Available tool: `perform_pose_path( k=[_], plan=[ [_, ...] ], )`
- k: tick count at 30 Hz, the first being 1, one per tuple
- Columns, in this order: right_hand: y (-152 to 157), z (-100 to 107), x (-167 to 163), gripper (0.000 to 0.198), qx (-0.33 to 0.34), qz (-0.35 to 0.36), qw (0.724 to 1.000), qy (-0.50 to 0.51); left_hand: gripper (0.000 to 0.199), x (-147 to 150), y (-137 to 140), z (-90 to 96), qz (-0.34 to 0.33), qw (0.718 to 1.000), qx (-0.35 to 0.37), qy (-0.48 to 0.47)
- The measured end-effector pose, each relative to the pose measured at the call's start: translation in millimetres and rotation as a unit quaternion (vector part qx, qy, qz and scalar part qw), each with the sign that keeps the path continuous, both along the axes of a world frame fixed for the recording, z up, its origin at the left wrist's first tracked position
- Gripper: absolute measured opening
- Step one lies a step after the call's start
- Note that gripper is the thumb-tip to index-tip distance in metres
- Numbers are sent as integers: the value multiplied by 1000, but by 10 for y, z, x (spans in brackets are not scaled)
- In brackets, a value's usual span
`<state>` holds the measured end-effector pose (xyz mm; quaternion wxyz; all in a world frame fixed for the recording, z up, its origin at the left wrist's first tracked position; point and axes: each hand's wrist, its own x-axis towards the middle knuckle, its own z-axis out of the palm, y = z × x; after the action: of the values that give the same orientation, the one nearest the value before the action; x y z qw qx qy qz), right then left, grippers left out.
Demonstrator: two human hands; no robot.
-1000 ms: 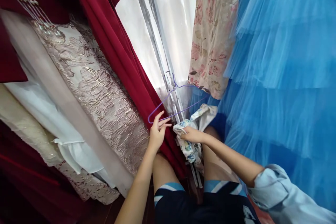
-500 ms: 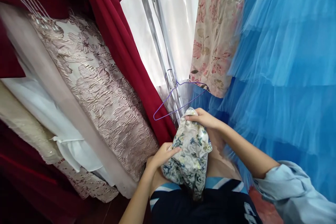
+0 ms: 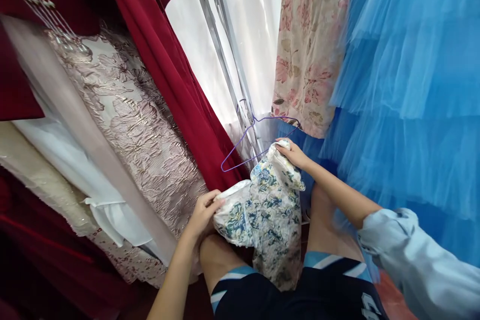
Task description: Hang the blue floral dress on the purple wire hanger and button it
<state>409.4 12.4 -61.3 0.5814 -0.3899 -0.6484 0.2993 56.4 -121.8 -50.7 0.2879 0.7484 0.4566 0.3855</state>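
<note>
A white garment with blue and yellow flowers [image 3: 275, 220] hangs spread between my hands, over my lap. Its kind looks like a short-sleeved top or dress. My left hand [image 3: 204, 212] pinches its left shoulder edge. At the upper right, my right hand [image 3: 294, 154] grips the other shoulder, fingers closed on the cloth. Just beyond the garment, a thin purple hanger [image 3: 234, 152] hangs from a metal rack post [image 3: 225, 55]. Part of the hanger's lower bar is hidden behind the garment.
Long dresses crowd the left side: a dark red one [image 3: 168, 70], a pink textured one [image 3: 142, 125] and a white one [image 3: 75, 155]. On the right hang a beige floral dress [image 3: 309, 50] and a tiered blue tulle dress [image 3: 405, 85]. White curtain cloth [image 3: 255, 20] is behind the post.
My left hand has moved left and slightly up, from the garment's side to its shoulder. The bunched cloth is now opened out wide. My right hand has risen a little.
</note>
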Motion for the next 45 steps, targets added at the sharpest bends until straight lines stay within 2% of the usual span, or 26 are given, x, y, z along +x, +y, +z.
perform_pose_path(
  k=[4,8,10,12,16,18,20,24,28,33,36,39,45],
  plan=[
    [218,-22,-117,29,31,-8,995,-92,21,-110,204,315,-10,991,79,105],
    [200,-115,-183,31,31,-26,994,-103,25,-258,398,570,75,945,171,270],
    [106,-142,-229,31,35,-39,994,-98,27,-291,452,682,117,923,191,313],
    [-1,-146,-293,29,39,-49,993,-96,27,-257,484,792,127,920,203,311],
    [-167,-121,-429,29,32,-45,994,-95,25,-22,593,941,99,937,227,246],
    [-234,-115,-459,31,26,-32,994,-97,24,78,708,936,112,945,231,205],
    [-299,-116,-445,30,24,-22,994,-102,24,92,844,873,153,945,236,166],
    [-391,-112,-350,26,47,-11,991,-125,21,-126,1022,660,244,933,225,141],
    [-400,-90,-345,25,59,-9,989,-133,21,-376,1015,507,226,940,213,142],
    [-402,-65,-429,23,70,-5,985,-156,17,-432,1035,505,246,940,219,91],
    [-414,-62,-455,25,61,-15,985,-163,17,-286,1088,593,262,939,218,47],
    [-427,-79,-485,27,44,-24,985,-164,16,11,1102,710,246,945,214,11],
    [-482,-117,-560,26,21,-26,983,-181,23,698,968,886,173,930,321,53]
  ],
)
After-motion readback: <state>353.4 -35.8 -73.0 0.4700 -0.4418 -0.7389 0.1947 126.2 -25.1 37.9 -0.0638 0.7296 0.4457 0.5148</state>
